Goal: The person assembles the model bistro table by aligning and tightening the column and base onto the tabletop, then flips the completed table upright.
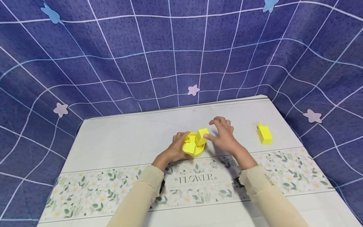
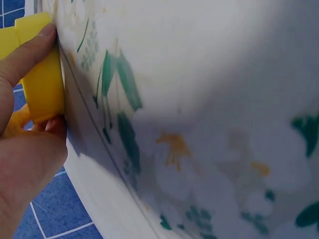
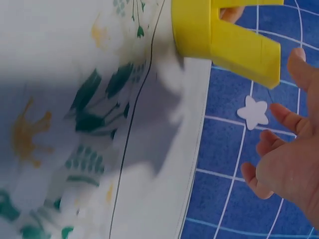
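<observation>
A shallow round yellow dish (image 1: 197,154) sits on the table near its middle. My left hand (image 1: 177,148) grips it from the left side, and the left wrist view shows a finger (image 2: 32,57) laid on the curved wall. Inside the dish are a tilted yellow block (image 1: 189,147) on the near left and a taller yellow block (image 1: 202,136) on the right, leaning outward. My right hand (image 1: 223,135) is just right of the taller block with its fingers spread. In the right wrist view a small gap shows between its thumb (image 3: 297,54) and that block's end.
Farther right, a yellow block with a small knob at one end (image 1: 265,134) lies on the table. A white cloth with a floral band lettered FLOWER (image 1: 195,178) covers the table (image 1: 127,138). Behind and beside it hangs a blue checked curtain (image 1: 158,63) with stars.
</observation>
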The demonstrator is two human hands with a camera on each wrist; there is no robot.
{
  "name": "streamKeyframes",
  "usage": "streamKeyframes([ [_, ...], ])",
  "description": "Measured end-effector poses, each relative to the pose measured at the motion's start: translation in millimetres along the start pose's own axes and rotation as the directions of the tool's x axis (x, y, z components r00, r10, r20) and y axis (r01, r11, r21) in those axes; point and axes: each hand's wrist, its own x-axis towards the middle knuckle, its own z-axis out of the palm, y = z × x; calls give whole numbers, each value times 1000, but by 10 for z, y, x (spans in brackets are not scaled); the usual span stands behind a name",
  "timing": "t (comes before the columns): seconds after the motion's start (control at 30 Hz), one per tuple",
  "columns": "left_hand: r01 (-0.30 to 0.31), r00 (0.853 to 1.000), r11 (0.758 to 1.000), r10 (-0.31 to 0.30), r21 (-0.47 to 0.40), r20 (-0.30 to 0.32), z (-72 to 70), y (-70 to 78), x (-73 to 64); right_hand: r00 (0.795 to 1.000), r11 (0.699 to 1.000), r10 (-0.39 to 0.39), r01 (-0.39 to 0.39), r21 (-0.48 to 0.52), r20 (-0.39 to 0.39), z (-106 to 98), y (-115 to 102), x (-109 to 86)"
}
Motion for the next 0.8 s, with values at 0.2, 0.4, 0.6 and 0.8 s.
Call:
streamKeyframes([
  [0.2,-52,996,998,51,18,71,-80,-5,-33,997,998,0,4,56,-76,-163,131,-101],
  [0.4,-21,1000,999,21,-28,15,-7,-29,-77,990,996,90,-89,12,-113,-357,371,-210],
  [0.6,-19,991,999,12,-49,-130,149,-22,-123,973,979,184,-194,-64,-142,-569,562,-331],
  [0.8,-48,982,999,43,-23,-185,175,-40,-119,963,968,219,-235,-86,-158,-739,636,-410],
])
